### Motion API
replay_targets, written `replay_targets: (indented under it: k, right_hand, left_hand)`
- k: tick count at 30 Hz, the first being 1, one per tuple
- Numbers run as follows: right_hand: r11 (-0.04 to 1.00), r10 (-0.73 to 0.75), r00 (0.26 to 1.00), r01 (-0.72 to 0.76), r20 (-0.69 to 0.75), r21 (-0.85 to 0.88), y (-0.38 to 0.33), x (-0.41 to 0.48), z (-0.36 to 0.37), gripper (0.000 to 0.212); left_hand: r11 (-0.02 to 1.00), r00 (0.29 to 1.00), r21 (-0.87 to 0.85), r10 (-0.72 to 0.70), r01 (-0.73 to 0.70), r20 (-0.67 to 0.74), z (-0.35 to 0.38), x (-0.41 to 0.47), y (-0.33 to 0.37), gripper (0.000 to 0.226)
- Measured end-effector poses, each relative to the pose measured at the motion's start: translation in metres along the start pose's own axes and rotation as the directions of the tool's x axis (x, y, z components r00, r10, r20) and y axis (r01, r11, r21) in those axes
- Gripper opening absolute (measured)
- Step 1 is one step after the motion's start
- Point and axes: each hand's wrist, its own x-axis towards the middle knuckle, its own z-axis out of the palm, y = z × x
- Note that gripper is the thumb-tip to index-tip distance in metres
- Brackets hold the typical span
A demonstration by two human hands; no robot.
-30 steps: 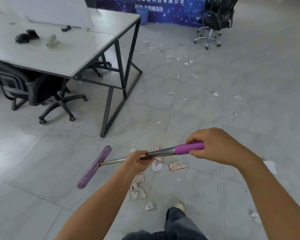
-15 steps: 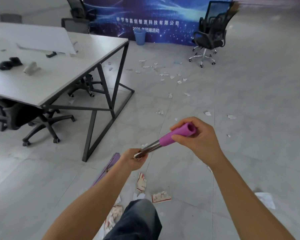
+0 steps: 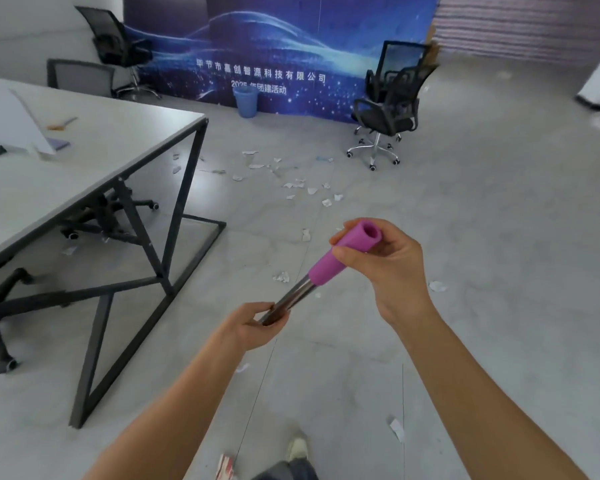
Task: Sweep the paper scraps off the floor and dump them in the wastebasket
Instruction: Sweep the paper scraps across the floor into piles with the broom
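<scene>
I hold a broom with a metal shaft (image 3: 293, 298) and a purple grip (image 3: 340, 254). My right hand (image 3: 385, 268) grips the purple end, and my left hand (image 3: 253, 325) holds the shaft lower down. The broom head is hidden behind my left arm. White paper scraps (image 3: 305, 188) lie scattered over the grey floor ahead, with single scraps (image 3: 282, 277) closer to me. A blue wastebasket (image 3: 246, 101) stands far ahead against the blue banner.
A white desk with a black frame (image 3: 174, 216) fills the left side, with office chairs under and behind it. Another black office chair (image 3: 387, 109) stands at the far right of the banner. My shoe (image 3: 298, 448) shows at the bottom.
The view has tilted up and moved forward, so the broom head and the scrap pile by my feet have left sight. The purple end has risen towards me. Both hands keep their hold.
</scene>
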Motion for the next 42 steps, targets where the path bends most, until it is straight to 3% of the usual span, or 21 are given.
replay_targets:
  k: [7,11,15,17,20,23,26,28,32,34,35,36,37,38,39,42]
  right_hand:
    - [0.998,-0.051,0.997,0.05,-0.063,-0.024,0.02,0.157,-0.04,0.041]
    - [0.997,-0.056,0.998,0.055,-0.026,-0.048,0.036,0.251,-0.063,0.033]
    - [0.995,-0.088,0.996,0.087,-0.009,-0.051,0.054,0.357,-0.089,0.03]
    - [0.995,-0.093,0.996,0.093,0.019,-0.038,0.063,0.413,-0.101,0.034]
    - [0.994,-0.102,0.99,0.106,0.095,-0.04,0.074,0.5,-0.107,0.037]
    - [0.993,-0.11,0.981,0.114,0.163,-0.019,0.086,0.577,-0.101,0.038]
    - [0.994,-0.11,0.974,0.111,0.197,0.005,0.099,0.642,-0.09,0.037]
    - [0.993,-0.114,0.971,0.106,0.211,0.048,0.111,0.689,-0.082,0.037]
    - [0.987,-0.161,0.938,0.159,0.308,0.034,0.135,0.779,-0.057,0.037]
    - [0.985,-0.171,0.922,0.173,0.348,0.023,0.149,0.827,-0.045,0.036]
    - [0.984,-0.17,0.921,0.174,0.35,0.02,0.155,0.853,-0.04,0.036]
    - [0.986,-0.162,0.923,0.167,0.349,0.014,0.161,0.88,-0.036,0.035]
    - [0.987,-0.153,0.927,0.162,0.343,0.003,0.166,0.906,-0.032,0.034]
    - [0.987,-0.151,0.928,0.163,0.341,-0.007,0.171,0.931,-0.03,0.034]
    - [0.986,-0.153,0.928,0.166,0.339,-0.009,0.176,0.95,-0.029,0.034]
    - [0.983,-0.183,0.922,0.18,0.34,0.041,0.194,1.011,-0.029,0.027]
  left_hand:
    - [0.997,0.998,0.08,-0.011,0.006,0.065,0.147,0.083,0.049,0.009]
    - [0.998,1.0,0.06,0.024,-0.024,0.015,0.227,0.134,0.081,0.023]
    - [0.998,0.998,0.036,0.06,-0.061,0.021,0.311,0.185,0.118,0.01]
    - [0.997,0.997,0.03,0.07,-0.071,0.023,0.351,0.211,0.139,0.032]
    - [0.994,0.993,-0.014,0.113,-0.112,0.027,0.412,0.236,0.173,0.049]
    - [0.98,0.989,-0.138,0.145,-0.145,-0.005,0.461,0.26,0.211,0.044]
    - [0.951,0.978,-0.231,0.208,-0.205,-0.012,0.496,0.286,0.248,0.022]
    - [0.922,0.968,-0.299,0.252,-0.246,-0.02,0.513,0.316,0.271,0.026]
    - [0.883,0.957,-0.377,0.223,-0.279,-0.187,0.538,0.383,0.315,0.018]
    - [0.887,0.894,-0.236,0.315,-0.397,-0.319,0.557,0.411,0.347,0.017]
    - [0.823,0.906,-0.419,0.247,-0.384,-0.343,0.564,0.426,0.369,0.016]
    - [0.726,0.944,-0.61,0.185,-0.318,-0.272,0.572,0.442,0.392,0.018]
    - [0.748,0.951,-0.602,0.128,-0.28,-0.283,0.581,0.46,0.414,0.019]
    - [0.811,0.968,-0.548,0.085,-0.206,-0.237,0.592,0.473,0.435,0.018]
    - [0.808,0.984,-0.573,0.049,-0.139,-0.17,0.605,0.479,0.451,0.018]
    - [0.845,0.986,-0.514,0.093,-0.151,-0.136,0.648,0.505,0.497,0.014]
